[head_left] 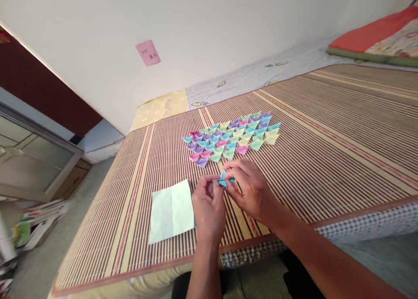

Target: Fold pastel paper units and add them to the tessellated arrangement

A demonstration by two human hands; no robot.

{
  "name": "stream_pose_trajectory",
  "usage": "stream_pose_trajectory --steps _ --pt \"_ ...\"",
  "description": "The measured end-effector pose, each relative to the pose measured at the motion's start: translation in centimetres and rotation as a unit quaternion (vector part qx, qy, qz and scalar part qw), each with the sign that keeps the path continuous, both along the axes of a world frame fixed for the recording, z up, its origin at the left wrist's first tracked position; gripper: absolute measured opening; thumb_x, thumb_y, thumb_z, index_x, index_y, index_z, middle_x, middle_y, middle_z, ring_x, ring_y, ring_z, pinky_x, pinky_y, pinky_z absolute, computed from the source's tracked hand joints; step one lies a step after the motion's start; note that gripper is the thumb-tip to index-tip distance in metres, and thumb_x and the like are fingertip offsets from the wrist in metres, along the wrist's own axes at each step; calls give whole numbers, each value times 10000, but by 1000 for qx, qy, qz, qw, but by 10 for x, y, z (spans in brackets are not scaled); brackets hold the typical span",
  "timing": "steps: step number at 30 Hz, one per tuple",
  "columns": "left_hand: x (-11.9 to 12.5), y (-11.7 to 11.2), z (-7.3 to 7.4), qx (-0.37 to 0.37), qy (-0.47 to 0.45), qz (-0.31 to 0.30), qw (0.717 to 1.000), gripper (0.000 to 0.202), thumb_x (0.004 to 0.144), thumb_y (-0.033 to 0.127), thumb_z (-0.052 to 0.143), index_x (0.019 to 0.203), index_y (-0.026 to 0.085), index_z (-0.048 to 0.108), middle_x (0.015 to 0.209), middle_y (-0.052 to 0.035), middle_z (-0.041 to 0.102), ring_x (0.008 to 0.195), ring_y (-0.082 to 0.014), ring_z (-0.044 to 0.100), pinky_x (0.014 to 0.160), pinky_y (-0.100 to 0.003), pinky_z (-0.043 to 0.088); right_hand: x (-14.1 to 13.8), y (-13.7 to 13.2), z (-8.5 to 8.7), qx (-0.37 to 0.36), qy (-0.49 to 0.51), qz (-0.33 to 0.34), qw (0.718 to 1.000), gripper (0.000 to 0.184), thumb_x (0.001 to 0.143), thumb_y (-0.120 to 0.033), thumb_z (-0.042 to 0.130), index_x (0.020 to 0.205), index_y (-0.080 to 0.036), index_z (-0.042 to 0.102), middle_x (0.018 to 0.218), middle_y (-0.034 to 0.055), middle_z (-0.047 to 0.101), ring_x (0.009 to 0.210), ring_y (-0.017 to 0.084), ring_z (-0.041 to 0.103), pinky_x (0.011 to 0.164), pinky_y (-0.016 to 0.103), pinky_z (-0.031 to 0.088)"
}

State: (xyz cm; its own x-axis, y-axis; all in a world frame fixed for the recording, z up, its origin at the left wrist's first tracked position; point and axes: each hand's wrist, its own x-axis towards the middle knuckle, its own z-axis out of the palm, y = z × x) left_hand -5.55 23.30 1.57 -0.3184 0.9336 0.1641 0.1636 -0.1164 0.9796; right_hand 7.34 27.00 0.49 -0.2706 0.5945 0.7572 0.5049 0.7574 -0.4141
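Observation:
A small folded piece of blue paper (223, 180) is held between my two hands, above the striped mat. My left hand (209, 199) pinches its left end between thumb and fingers. On its right side, the thumb and fingers of my right hand (250, 186) are closed on it too. Part of the paper is hidden by the fingers. Just beyond my hands, many small folded paper boats (228, 138) in pink, purple, blue, green and yellow stand close together in rows. Left of my left hand lies a pale green sheet of paper (171, 212) with a crease down it.
The striped bamboo mat (326, 151) covers a bed against a white wall, which bears a pink note (148, 52). Folded red and floral bedding (379, 35) lies at the far right. The bed's front edge runs close below my forearms. Papers (35, 225) lie on the floor at left.

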Motion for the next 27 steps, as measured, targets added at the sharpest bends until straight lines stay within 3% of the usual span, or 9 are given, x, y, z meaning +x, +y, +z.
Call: stream_pose_trajectory --steps 5,8,15,22,27 --pt "-2 4 -2 -24 -135 11 990 61 778 182 636 816 154 675 752 -15 697 706 -144 658 693 -257 544 -2 -2 2 14 -6 9 1000 156 941 -74 516 917 -227 528 1074 105 668 1038 266 634 897 435 503" --pt "-1 4 -4 -32 -170 15 985 71 749 175 670 814 147 671 735 -5 690 675 -123 642 660 -228 524 -3 -3 2 16 -10 11 1000 147 945 -84 522 925 -229 530 1077 106 673 1035 270 633 889 438 505" --pt "-2 6 -9 -26 -257 19 966 212 759 305 791 827 154 660 768 -4 686 674 -104 645 638 -203 531 -3 -4 0 20 -22 23 999 148 948 -76 536 950 -222 562 1096 111 672 1064 275 631 914 444 506" --pt "-6 8 -11 -14 -264 19 964 250 716 293 840 825 152 664 763 -8 703 674 -117 668 661 -232 563 -3 -3 3 21 -21 1 1000 121 955 -103 577 928 -220 595 1105 111 679 1059 280 646 902 451 516" --pt "-8 8 -12 -8 -232 27 972 218 758 288 816 838 154 664 772 -1 692 706 -122 666 679 -237 566 -2 -3 3 -10 -31 -16 999 104 943 -130 621 1019 -201 616 1148 133 679 1095 309 642 933 494 511"
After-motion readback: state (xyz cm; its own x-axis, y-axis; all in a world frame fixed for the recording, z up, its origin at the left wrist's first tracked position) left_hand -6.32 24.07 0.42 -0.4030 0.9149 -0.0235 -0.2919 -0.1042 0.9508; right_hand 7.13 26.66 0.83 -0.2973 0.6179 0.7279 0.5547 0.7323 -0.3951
